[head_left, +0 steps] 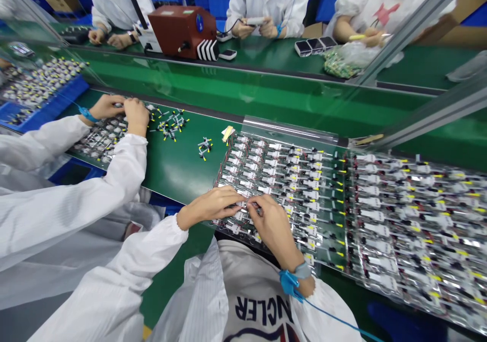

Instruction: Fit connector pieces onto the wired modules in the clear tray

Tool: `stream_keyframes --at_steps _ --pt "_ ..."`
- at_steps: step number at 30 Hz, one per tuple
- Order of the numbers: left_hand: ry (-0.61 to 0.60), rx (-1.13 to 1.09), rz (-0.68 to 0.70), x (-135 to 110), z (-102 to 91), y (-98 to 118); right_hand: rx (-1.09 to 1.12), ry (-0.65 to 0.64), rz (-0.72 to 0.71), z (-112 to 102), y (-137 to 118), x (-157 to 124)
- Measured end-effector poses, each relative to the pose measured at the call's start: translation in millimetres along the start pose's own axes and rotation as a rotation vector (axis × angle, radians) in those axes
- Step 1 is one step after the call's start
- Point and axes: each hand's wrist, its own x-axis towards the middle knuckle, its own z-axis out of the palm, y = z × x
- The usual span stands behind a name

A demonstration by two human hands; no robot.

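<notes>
My left hand [213, 206] and my right hand [272, 225] meet over the near left corner of a clear plastic tray [327, 261] filled with rows of small white parts with black and yellow wires. Both hands have their fingers curled and pinched on one small white part [243, 211] between them. A blue strap with a cord [291, 281] circles my right wrist. My sleeves are white.
A second tray [418, 220] of the same parts lies to the right. Loose wired parts [204, 146] sit on the green bench. At left a co-worker's hands [124, 111] work over another tray. Across the green belt, people in white coats sit by a red-brown box [178, 27].
</notes>
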Motion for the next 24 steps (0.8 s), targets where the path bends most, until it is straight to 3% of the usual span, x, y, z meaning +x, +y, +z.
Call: stream_keyframes --at_steps 24 --pt "-0.019 0.008 0.061 4.3 -3.7 1.0 -0.028 -0.067 0.015 0.8 -3.5 3.6"
